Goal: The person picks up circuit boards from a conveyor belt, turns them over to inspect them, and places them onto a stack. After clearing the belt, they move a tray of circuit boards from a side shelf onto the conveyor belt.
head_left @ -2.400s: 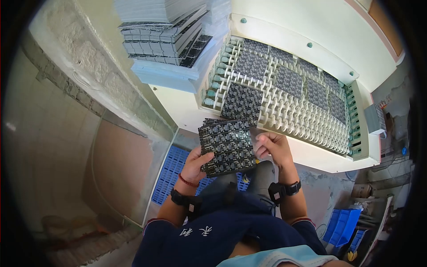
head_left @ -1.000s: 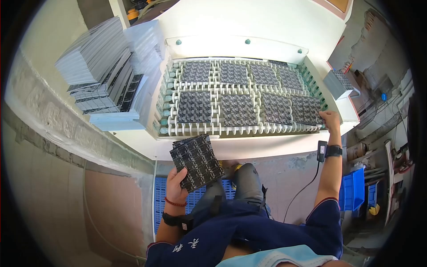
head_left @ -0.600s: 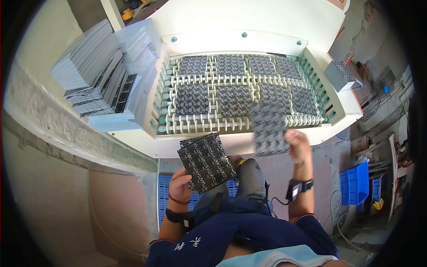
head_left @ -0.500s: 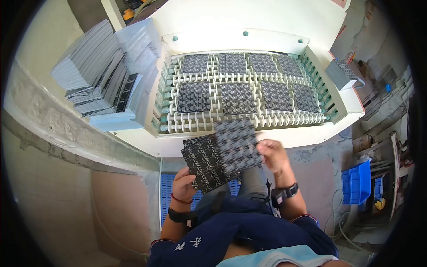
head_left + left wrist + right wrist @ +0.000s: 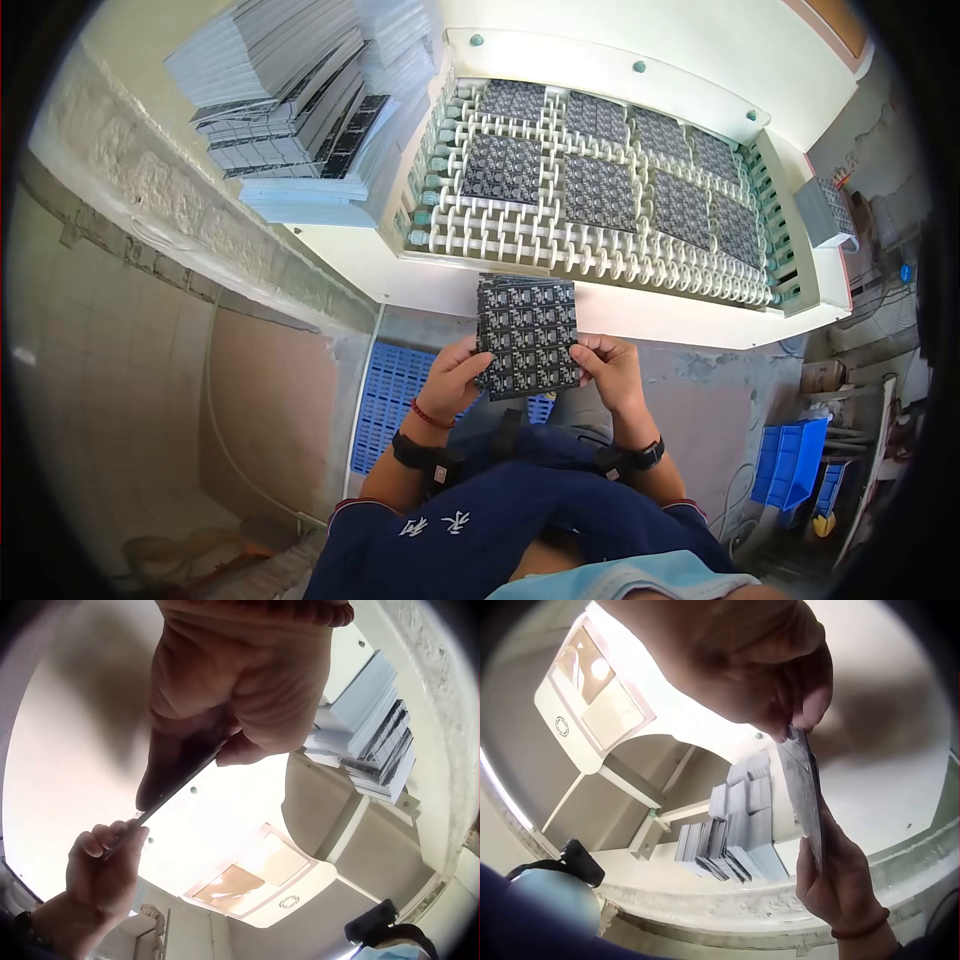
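A small stack of black circuit boards is held up in front of the body, in the head view. My left hand grips its left edge, thumb on the top face. At the opposite edge my right hand pinches the stack between thumb and fingers. In the right wrist view the circuit boards appear nearly edge-on between both hands. Beyond the stack, more circuit boards lie in two rows on the white roller conveyor.
A tall pile of boards with pale separator sheets stands on the machine's left side. The machine's white front edge runs just beyond my hands. Blue bins are at the right, and a blue plastic grate lies underfoot.
My right hand came back from the conveyor's right end with a single board and brought it to the stack in my left hand. Both hands now hold the stack, and the head view has turned.
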Demonstrator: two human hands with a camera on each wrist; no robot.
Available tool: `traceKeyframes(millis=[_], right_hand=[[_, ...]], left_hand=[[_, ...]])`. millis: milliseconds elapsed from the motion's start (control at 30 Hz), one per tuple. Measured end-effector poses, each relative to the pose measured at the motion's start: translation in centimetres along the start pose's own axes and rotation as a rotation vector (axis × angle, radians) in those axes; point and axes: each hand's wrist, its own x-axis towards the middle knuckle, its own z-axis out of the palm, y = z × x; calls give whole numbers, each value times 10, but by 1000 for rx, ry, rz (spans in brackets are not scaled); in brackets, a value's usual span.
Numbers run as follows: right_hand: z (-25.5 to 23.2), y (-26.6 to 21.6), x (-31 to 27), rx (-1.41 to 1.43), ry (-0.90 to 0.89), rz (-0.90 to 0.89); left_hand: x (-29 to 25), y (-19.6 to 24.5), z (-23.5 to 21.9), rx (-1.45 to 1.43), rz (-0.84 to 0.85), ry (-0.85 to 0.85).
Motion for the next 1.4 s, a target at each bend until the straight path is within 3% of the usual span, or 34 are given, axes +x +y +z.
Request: traceKeyframes(millis=[333, 400, 533, 633, 700, 733, 833, 967, 1067, 1133, 1200, 1300, 1400], right_hand=[[4, -10, 0, -93, 31, -85], [3, -10, 5, 76, 46, -12], [-14, -29, 21, 162, 27, -21], [-38, -43, 41, 72, 151, -90], [-54, -43, 60, -50, 201, -96], [-61, -44, 62, -46, 211, -107], [-87, -48, 66, -141, 323, -108], [-130, -62, 54, -149, 465, -124], [-170, -50, 57, -471, 639, -227], [-197, -49, 51, -605, 720, -260], [-216, -64, 37, -455, 753, -158], [-253, -71, 30, -437, 848, -159], [-281, -64, 28, -648, 831, -173]], left_hand=[[11, -2, -1, 1, 43, 72], [14, 0, 3, -15, 63, 94], [29, 29, 7, 55, 67, 97], [54, 61, 0, 164, 100, 196], [76, 70, -25, 1128, 349, 251], [81, 69, -26, 1130, 356, 237], [85, 63, -12, 1909, 571, 504], [87, 51, 7, 2077, 718, 468], [95, 39, -2, 2209, 626, 324], [102, 39, -1, 2193, 637, 342], [108, 40, -4, 2197, 650, 369], [121, 44, -6, 2222, 657, 371], [129, 43, -7, 2218, 641, 355]])
